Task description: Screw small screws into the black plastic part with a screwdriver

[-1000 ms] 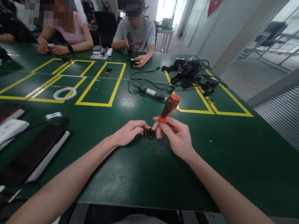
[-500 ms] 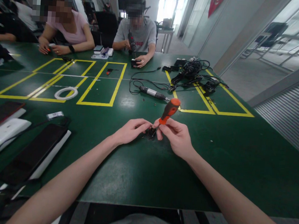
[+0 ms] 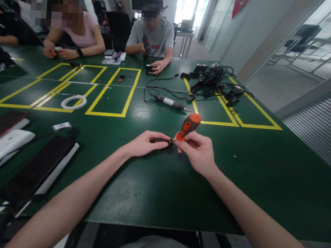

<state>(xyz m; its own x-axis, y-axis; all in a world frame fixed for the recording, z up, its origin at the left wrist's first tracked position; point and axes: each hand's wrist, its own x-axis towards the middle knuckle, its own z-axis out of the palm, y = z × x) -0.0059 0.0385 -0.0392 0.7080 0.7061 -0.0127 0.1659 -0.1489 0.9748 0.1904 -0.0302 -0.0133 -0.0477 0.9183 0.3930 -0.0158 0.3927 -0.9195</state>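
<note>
In the head view, my right hand (image 3: 199, 151) grips a screwdriver (image 3: 190, 125) with an orange and dark grey handle. The tool leans with its handle up and to the right; its tip is hidden by my fingers. Opposite it, my left hand (image 3: 145, 144) has its thumb and fingertips closed on a small dark round part (image 3: 169, 144) on the green table (image 3: 137, 197). That part is too small to name. Its lower edge is close to the tabletop, between both hands.
A black and silver electric screwdriver (image 3: 171, 102) lies beyond my hands, its cord running to tangled black cables (image 3: 211, 80). A white ring (image 3: 74, 102) lies at the left. Near left are a dark phone-like slab (image 3: 37, 168) and a white power strip (image 3: 7, 149). Two people sit across, one holding a drill (image 3: 146, 45).
The screwdriver handle has shifted slightly right and down with my right hand. My left thumb has straightened against the small dark part.
</note>
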